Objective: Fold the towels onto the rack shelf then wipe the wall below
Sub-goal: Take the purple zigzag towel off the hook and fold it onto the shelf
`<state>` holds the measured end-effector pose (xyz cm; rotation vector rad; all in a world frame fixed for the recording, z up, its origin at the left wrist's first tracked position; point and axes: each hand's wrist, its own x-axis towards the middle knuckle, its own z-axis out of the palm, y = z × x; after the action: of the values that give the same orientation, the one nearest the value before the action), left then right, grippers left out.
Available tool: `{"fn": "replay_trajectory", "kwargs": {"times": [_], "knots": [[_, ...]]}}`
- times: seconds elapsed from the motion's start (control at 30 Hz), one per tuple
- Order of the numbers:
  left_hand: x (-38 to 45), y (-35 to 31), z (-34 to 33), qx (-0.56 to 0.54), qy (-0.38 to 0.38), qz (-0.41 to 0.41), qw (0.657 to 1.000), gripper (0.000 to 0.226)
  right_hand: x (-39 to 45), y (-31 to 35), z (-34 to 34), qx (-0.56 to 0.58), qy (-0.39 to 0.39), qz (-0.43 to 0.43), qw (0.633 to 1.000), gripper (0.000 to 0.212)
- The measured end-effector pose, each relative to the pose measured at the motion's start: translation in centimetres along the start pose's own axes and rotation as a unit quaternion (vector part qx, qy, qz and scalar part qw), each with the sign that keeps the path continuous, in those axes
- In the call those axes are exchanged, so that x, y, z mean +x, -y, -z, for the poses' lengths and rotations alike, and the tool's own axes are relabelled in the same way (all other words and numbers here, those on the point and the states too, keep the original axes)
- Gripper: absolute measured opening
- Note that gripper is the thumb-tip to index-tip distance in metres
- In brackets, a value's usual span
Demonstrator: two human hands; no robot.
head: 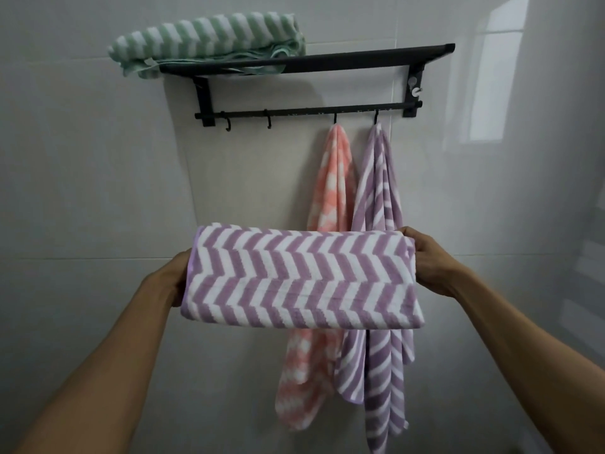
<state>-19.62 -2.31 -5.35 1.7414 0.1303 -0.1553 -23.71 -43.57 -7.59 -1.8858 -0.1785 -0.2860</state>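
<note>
A folded purple-and-white chevron towel point(301, 278) is held flat in mid-air in front of the wall, well below the rack. My left hand point(175, 273) grips its left end and my right hand point(429, 260) grips its right end. A black wall rack point(343, 59) hangs above, with a folded green-and-white striped towel point(206, 39) lying on the left part of its shelf. From hooks on the lower bar point(311, 110) hang a pink-and-white towel point(334, 178) and a second purple striped towel point(379, 191), both partly hidden behind the folded one.
The right part of the rack shelf bears nothing. Two bare hooks point(247, 121) sit on the left of the lower bar. The wall point(98, 191) is pale glossy tile; a corner with a second tiled wall point(556, 158) lies to the right.
</note>
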Motion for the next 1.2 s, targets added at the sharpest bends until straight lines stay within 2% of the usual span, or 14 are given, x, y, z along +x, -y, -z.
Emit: {"fn": "replay_trajectory", "kwargs": {"times": [0.13,0.2,0.3,0.37,0.43,0.57,0.63,0.7,0.8,0.93,1.0,1.07,1.13,1.2], "knots": [[0.0,1.8,-0.6,-0.131,0.027,0.0,0.991,0.044,-0.1,-1.1,-1.0,0.007,-0.022,-0.031,0.999,0.023],[-0.3,2.7,-0.6,-0.186,0.068,0.001,0.98,0.058,-0.2,-1.6,-1.2,0.014,-0.041,-0.052,0.998,0.02],[-0.1,3.7,-0.6,-0.115,0.138,-0.002,0.984,0.09,-0.5,-1.9,-1.0,0.02,-0.065,-0.109,0.992,0.018],[0.5,4.0,-0.5,-0.106,0.134,0.008,0.985,0.106,-0.8,-2.0,-0.7,0.077,-0.028,-0.189,0.979,0.03],[1.5,4.0,-0.4,-0.142,0.102,-0.001,0.985,0.088,-1.6,-2.2,-0.8,0.161,0.036,-0.257,0.952,0.044],[2.2,3.4,-0.8,-0.132,0.052,-0.046,0.989,0.02,-1.9,-4.1,-1.2,0.312,0.023,-0.275,0.909,0.062],[2.7,3.3,-0.6,-0.078,0.019,-0.056,0.995,0.03,-2.3,-4.2,-1.5,0.381,0.025,-0.275,0.882,0.08],[2.7,3.2,-0.6,-0.015,-0.015,-0.063,0.998,0.053,-2.9,-3.9,-1.7,0.403,0.089,-0.269,0.87,0.094],[1.9,2.6,-0.3,0.024,-0.041,-0.08,0.996,0.069,-3.5,-2.2,-2.1,0.293,0.159,-0.244,0.911,0.074],[0.2,3.4,0.5,-0.061,0.081,-0.03,0.994,0.107,-2.7,-0.9,-2.3,0.23,0.078,-0.241,0.94,0.054],[0.1,4.6,0.2,-0.088,0.118,0.007,0.989,0.092,-2.4,-1.1,-2.3,0.202,0.056,-0.25,0.945,0.052],[0.3,5.3,-0.2,-0.113,0.081,0.012,0.99,0.068,-2.3,-1.4,-2.4,0.171,0.048,-0.265,0.948,0.049],[0.7,5.4,-0.1,-0.125,0.062,-0.006,0.99,0.07,-2.3,-1.3,-2.6,0.164,0.054,-0.27,0.947,0.042],[0.9,5.1,0.2,-0.129,0.052,-0.021,0.99,0.052,-2.1,-1.1,-2.7,0.15,0.057,-0.271,0.949,0.045]]}}
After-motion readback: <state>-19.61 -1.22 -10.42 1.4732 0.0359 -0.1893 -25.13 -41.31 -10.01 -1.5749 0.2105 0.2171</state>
